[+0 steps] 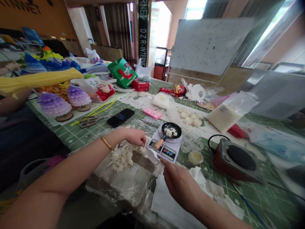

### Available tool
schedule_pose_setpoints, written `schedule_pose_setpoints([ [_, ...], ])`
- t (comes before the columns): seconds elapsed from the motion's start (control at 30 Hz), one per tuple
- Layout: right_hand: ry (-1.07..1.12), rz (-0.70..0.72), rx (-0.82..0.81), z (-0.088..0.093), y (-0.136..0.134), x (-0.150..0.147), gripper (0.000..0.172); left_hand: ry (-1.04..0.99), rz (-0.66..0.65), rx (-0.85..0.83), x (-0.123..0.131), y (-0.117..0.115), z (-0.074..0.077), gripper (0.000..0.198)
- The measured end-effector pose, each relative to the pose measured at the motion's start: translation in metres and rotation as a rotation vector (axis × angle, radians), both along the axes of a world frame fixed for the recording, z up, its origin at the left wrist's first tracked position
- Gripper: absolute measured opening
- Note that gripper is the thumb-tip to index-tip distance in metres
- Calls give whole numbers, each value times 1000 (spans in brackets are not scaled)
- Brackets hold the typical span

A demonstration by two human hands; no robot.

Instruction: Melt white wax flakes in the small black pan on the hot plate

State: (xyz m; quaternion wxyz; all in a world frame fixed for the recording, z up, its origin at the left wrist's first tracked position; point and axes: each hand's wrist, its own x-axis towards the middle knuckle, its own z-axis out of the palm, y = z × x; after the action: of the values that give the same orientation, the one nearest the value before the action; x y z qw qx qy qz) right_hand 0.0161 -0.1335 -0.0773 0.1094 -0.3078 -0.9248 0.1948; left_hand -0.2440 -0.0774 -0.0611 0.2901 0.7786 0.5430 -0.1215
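My left hand (pixel 135 136), with a gold bangle at the wrist, is closed above a pile of white pieces (pixel 121 157) on clear plastic; whatever its fingers hold is too small to make out. My right hand (pixel 177 179) is closed on a white piece (pixel 152 156) at the near edge of a white kitchen scale (pixel 172 155). On the scale sits a small black pan (pixel 179 131) with a wooden handle, holding white bits (pixel 170 132).
A red hot plate (pixel 238 159) stands at the right. Plastic cups (pixel 195 157) lie beside the scale. Farther left are a black phone (pixel 120 117), scissors (pixel 90 121) and purple flowers (pixel 53 104). Another person's arm (pixel 14 101) shows at the left edge.
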Motion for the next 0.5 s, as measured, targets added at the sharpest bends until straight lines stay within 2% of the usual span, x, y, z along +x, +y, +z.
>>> schedule_pose_setpoints([
  [0.17,76,-129,-264,8,3,-1,35,-67,61,-8,-11,-6,9,27],
  [0.27,145,-228,-452,9,8,-3,31,-41,37,47,-8,-7,8,29],
  [0.4,249,-310,-695,9,13,-5,29,184,-41,70,6,-15,3,57],
  [0.5,264,-301,-761,9,14,-5,31,238,-70,167,14,-24,-1,68],
])
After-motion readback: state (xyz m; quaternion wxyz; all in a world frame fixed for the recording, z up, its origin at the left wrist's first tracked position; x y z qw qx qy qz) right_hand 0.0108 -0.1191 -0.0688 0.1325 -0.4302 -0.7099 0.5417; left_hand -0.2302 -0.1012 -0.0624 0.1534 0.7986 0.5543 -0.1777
